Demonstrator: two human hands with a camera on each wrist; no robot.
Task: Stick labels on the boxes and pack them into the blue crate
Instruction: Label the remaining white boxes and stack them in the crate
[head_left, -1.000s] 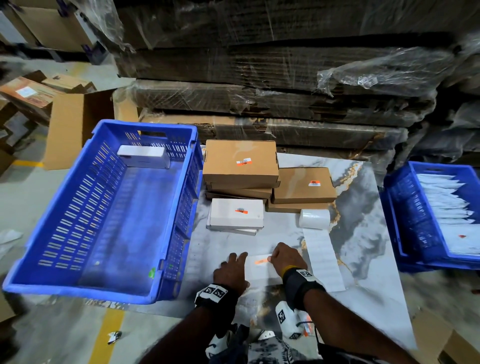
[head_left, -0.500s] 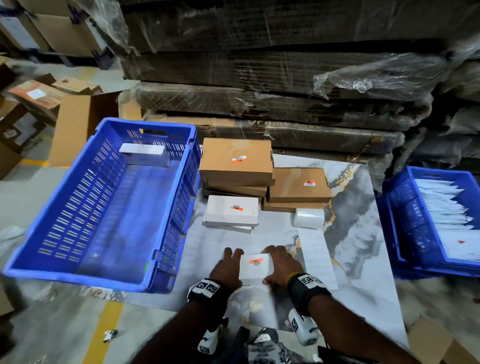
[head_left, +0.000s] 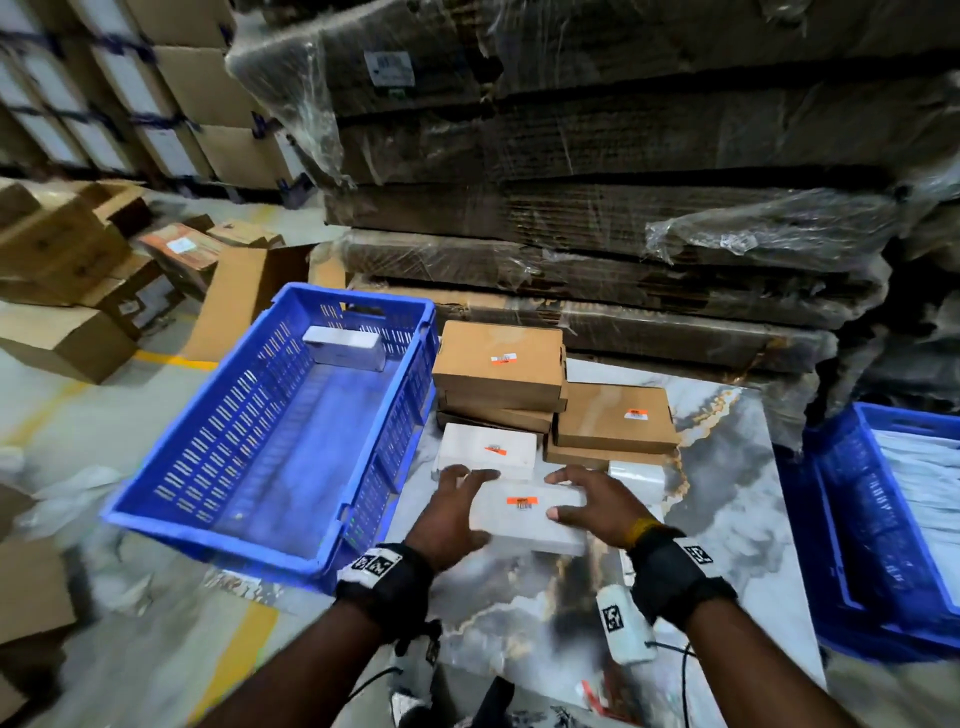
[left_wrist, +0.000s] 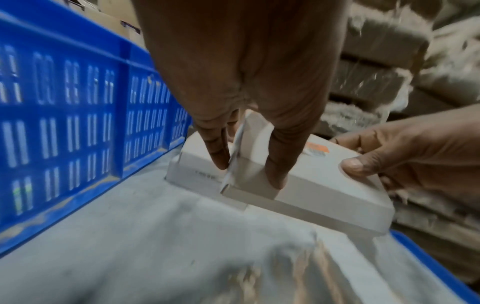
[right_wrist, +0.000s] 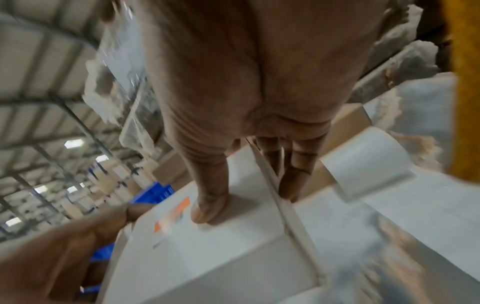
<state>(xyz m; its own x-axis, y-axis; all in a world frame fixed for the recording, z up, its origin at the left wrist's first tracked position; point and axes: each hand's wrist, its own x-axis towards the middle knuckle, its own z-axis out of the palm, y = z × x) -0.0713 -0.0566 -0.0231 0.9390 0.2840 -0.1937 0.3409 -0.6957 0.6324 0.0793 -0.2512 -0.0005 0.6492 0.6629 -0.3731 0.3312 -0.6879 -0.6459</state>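
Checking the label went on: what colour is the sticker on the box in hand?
Orange, with dark print, on the white box; head view shows it best.

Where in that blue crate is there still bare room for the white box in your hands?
Most of the blue crate's floor is bare: only one white box lies against its far wall. The near and middle floor is free. The table behind the held box is crowded with brown boxes and another white box.

The perforated blue plastic crate (head_left: 291, 447) lay mostly open inside, one white box (head_left: 345, 347) against its far wall. Stacked brown cardboard boxes (head_left: 498, 371) and shrink-wrapped cardboard stacks (head_left: 597, 249) blocked the far side of the marble-patterned tabletop (head_left: 727, 519).
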